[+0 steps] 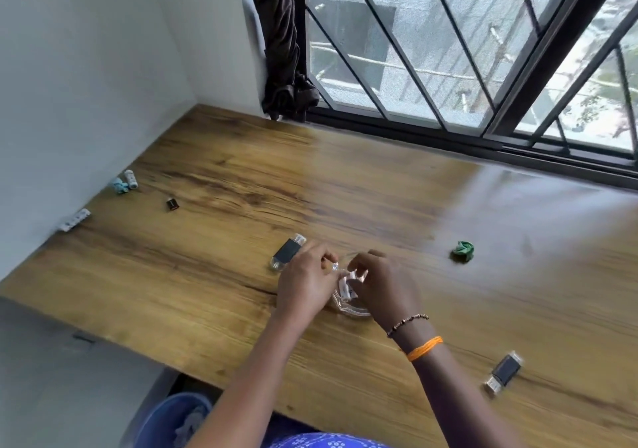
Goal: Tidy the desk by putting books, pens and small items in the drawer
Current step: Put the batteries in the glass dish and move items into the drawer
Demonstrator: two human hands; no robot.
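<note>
Small clear items (345, 287) sat in a glass dish (350, 308) at lower centre of the frame, directly beneath your left hand (305, 283) and right hand (383, 283), both pinched narrow over them, equally near.

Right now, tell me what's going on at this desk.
A person sits at the wooden desk, both hands over a small clear glass dish. The left hand and right hand pinch small pale items above it; what they are is too blurred to tell. Two black-labelled bottles, a green crumpled scrap and several small bits by the wall lie scattered. No drawer shows.
</note>
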